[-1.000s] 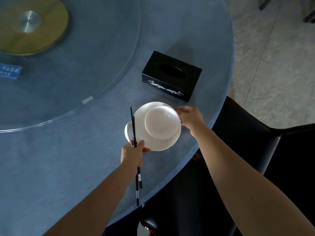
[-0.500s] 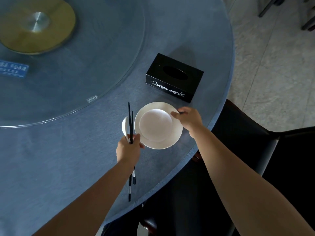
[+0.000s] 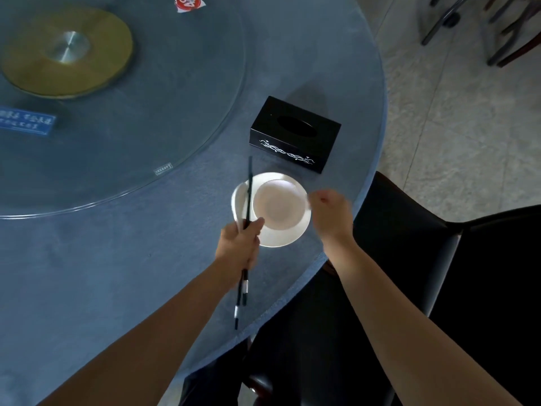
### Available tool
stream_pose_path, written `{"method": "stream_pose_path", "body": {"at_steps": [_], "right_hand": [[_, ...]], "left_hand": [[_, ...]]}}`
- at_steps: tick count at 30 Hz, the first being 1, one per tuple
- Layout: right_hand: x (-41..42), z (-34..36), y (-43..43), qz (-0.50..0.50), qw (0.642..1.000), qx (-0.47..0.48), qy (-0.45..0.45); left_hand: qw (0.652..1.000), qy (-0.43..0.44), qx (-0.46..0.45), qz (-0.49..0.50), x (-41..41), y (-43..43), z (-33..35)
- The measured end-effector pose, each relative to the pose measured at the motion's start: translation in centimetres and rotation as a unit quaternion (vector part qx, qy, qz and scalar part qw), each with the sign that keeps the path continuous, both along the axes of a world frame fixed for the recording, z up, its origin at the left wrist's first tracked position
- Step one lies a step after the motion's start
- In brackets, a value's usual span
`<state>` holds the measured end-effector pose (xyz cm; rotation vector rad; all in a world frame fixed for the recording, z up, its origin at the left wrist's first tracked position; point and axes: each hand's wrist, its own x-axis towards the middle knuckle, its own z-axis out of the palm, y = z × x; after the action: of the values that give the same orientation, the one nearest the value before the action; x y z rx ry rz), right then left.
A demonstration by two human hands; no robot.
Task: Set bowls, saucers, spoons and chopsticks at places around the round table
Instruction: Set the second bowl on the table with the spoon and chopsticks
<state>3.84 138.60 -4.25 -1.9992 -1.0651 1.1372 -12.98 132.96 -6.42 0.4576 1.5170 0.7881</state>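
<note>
A white saucer (image 3: 288, 235) lies on the blue round table (image 3: 117, 273) near its right edge, with a white bowl (image 3: 278, 205) standing in it. My left hand (image 3: 238, 247) is shut on a pair of black chopsticks (image 3: 248, 186) that point away from me across the saucer's left rim. A white spoon (image 3: 237, 200) lies under them at that rim, its handle reaching my fingers. My right hand (image 3: 330, 212) is blurred, fingers curled, its fingertips just at the saucer's right rim; I cannot tell whether they touch it.
A black tissue box (image 3: 295, 133) stands just beyond the saucer. The glass turntable (image 3: 175, 112) with a gold hub (image 3: 67, 51) fills the table's middle. A black chair (image 3: 409, 259) is pushed against the table edge below my right arm. More chair legs (image 3: 497, 30) stand on the floor far right.
My left hand has carried the chopsticks right, from beside the saucer to over its left rim. My right hand has slid off the rim to the right.
</note>
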Motion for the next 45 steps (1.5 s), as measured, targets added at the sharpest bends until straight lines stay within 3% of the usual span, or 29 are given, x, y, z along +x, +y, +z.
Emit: {"method": "stream_pose_path", "body": {"at_steps": [2,3,5,7,8,10,12,14,19,23,28,32,34,40,45], "right_hand": [[-1.5,1.5,-1.6,0.098,0.968,-0.103,0.205],[-1.9,2.1,-2.3,0.139,0.924,-0.158,0.319],[-2.3,3.0,-3.8,0.2,0.826,-0.219,0.479],[-2.2,3.5,-4.7,0.217,0.788,-0.215,0.535],[-2.3,3.8,-4.9,0.208,0.794,-0.204,0.533],[-2.7,4.3,-5.0,0.179,0.841,-0.181,0.478],[-3.0,4.5,-4.9,0.167,0.89,-0.164,0.391],[-3.4,4.5,-5.0,0.145,0.914,-0.15,0.349],[-3.7,5.4,-6.4,0.076,0.906,-0.159,0.386],[-3.9,6.2,-9.1,0.198,0.878,-0.21,0.381],[-4.0,6.8,-10.5,0.264,0.91,-0.152,0.281],[-4.2,7.5,-10.4,0.324,0.925,-0.113,0.161],[-4.5,7.6,-10.5,0.346,0.927,-0.08,0.122],[-6.5,5.7,-11.4,0.246,0.953,-0.046,0.169],[-5.6,2.7,-11.0,0.25,0.961,0.017,0.119]], "left_hand": [[0.974,-0.212,-0.046,-0.062,-0.1,-0.5,1.4],[0.955,-0.268,-0.064,-0.114,-0.2,-0.8,2.0],[0.919,-0.338,-0.075,-0.19,-0.5,-1.5,2.9],[0.897,-0.382,-0.066,-0.212,-1.0,-2.0,3.4],[0.893,-0.391,-0.067,-0.213,-1.0,-2.1,3.6],[0.903,-0.369,-0.078,-0.208,-0.9,-2.6,3.7],[0.929,-0.305,-0.069,-0.196,-0.4,-3.1,3.6],[0.958,-0.225,-0.034,-0.174,0.2,-3.4,3.6],[0.989,-0.109,0.022,-0.099,1.0,-3.5,4.8],[0.999,0.003,0.044,-0.011,0.9,-2.9,6.0],[0.991,-0.105,0.071,0.048,0.7,-2.3,7.1],[0.991,0.013,0.128,-0.047,0.3,-2.0,7.6],[0.988,0.018,0.141,-0.057,0.2,-1.9,8.1],[0.974,-0.031,0.191,0.121,-0.1,0.0,9.4],[0.966,-0.043,0.235,0.104,-0.7,1.5,9.5]]}}
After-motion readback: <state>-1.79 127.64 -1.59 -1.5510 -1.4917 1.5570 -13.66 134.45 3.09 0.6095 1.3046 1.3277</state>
